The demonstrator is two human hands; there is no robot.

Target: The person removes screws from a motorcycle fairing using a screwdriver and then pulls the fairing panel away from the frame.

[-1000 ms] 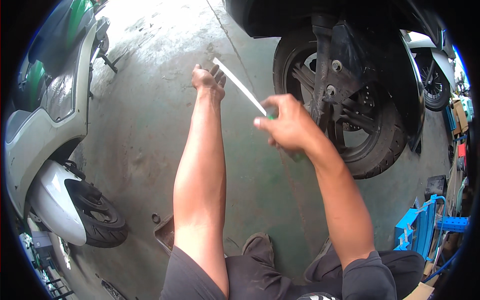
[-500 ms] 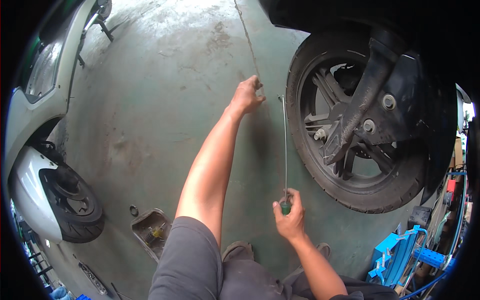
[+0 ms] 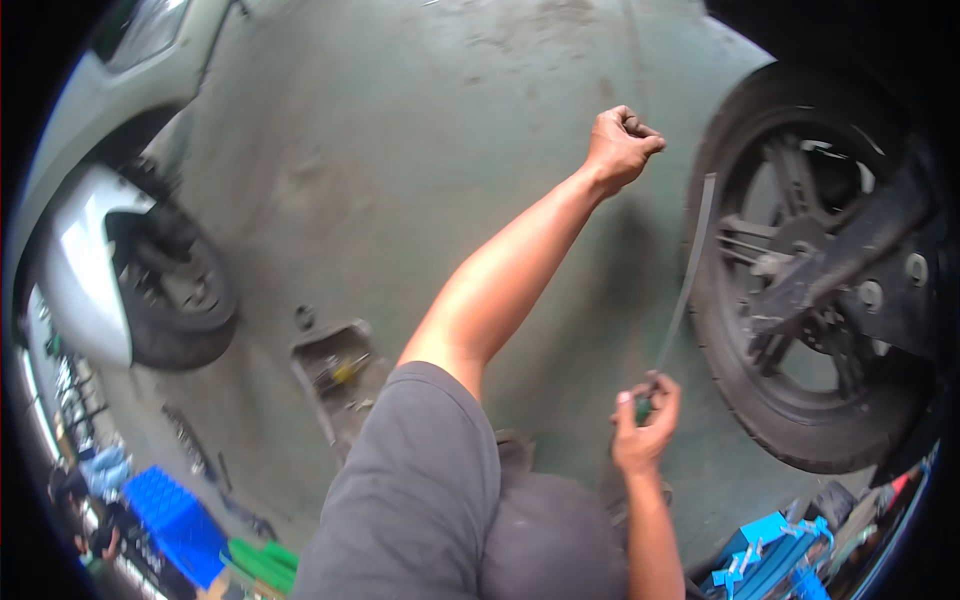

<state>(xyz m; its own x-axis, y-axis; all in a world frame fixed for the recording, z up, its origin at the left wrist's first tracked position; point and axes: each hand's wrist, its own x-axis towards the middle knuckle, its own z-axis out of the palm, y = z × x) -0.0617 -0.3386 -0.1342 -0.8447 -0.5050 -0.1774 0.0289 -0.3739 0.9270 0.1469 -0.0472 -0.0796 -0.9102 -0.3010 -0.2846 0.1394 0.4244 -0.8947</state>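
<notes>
Held low, the right hand (image 3: 647,415) grips a green-handled tool (image 3: 684,307), its shaft slanting up beside the wheel (image 3: 800,238). Farther out, the left hand (image 3: 622,148) reaches forward, fingers curled; whether they pinch anything cannot be told.

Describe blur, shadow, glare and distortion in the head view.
Head view: the long green-handled metal rod in the right hand looks smeared and bowed; head view: soft dark shadow lies on the grey-green floor beside the left forearm; head view: glare brightens the glossy white curved fender; head view: fisheye blackness fills the corners.
</notes>
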